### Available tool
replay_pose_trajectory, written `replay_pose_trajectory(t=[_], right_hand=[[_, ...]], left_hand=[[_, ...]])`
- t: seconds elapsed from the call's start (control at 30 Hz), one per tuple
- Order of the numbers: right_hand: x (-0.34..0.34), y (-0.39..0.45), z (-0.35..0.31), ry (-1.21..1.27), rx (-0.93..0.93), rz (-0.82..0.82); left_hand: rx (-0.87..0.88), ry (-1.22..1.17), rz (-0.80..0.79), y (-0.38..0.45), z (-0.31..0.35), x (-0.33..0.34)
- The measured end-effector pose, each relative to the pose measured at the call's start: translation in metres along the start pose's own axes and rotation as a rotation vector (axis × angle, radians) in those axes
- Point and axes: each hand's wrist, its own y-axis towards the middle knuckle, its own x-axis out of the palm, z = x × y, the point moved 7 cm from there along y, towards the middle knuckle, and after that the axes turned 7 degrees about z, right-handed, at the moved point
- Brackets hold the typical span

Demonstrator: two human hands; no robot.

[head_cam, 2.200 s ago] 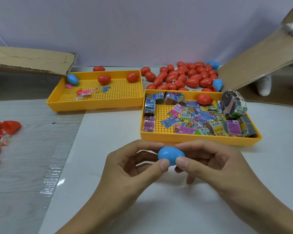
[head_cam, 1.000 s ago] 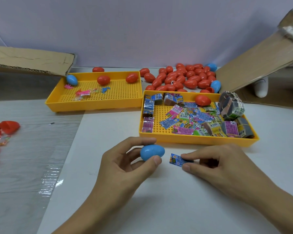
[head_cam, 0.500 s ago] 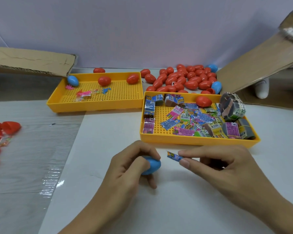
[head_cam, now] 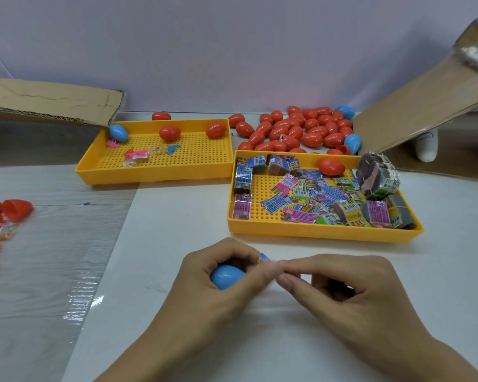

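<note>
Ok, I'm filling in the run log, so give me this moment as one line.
left hand: holds blue egg | right hand: pinches paper slip beside egg | right tray: loose slips, one red egg

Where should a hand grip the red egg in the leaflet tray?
Probably from above, pinching the red egg across its short width. It lies on its side near the back wall of the tray, long axis roughly left-right, with leaflets in front.
</note>
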Motion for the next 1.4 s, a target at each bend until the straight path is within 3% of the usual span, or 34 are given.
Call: replay_pose_trajectory(t=[0.17, 0.37, 0.63, 0.8, 0.97, 1.07, 1.17, 1.4], right_hand=[[-0.002, 0.002, 0.001, -0.007, 0.041, -0.003], [0.001, 0.005, 0.008, 0.289, 0.240, -0.084], [-0.001, 0.008, 0.001, 0.291, 0.183, -0.059], [0.000, 0.008, 0.011, 0.428, 0.339, -0.098], [0.005, 0.007, 0.016, 0.580, 0.436, -0.152], [0.009, 0.004, 0.012, 0.594, 0.466, -0.250], [0.015, 0.000, 0.010, 0.544, 0.516, -0.330], [0.016, 0.001, 0.016, 0.420, 0.535, -0.243]], left_hand=[[0.021, -0.048, -0.021, -0.001, 0.003, 0.000], [0.047, -0.073, -0.028, -0.001, 0.006, 0.000], [-0.006, -0.137, -0.027, -0.002, 0.001, -0.001], [-0.053, -0.285, -0.137, -0.003, 0.002, 0.006], [-0.062, -0.290, -0.112, -0.003, 0.000, 0.004], [0.015, -0.159, -0.028, -0.003, 0.002, 0.000], [0.215, 0.042, 0.041, -0.006, 0.014, -0.003], [0.330, 0.116, 0.068, -0.012, 0.022, 0.000]])
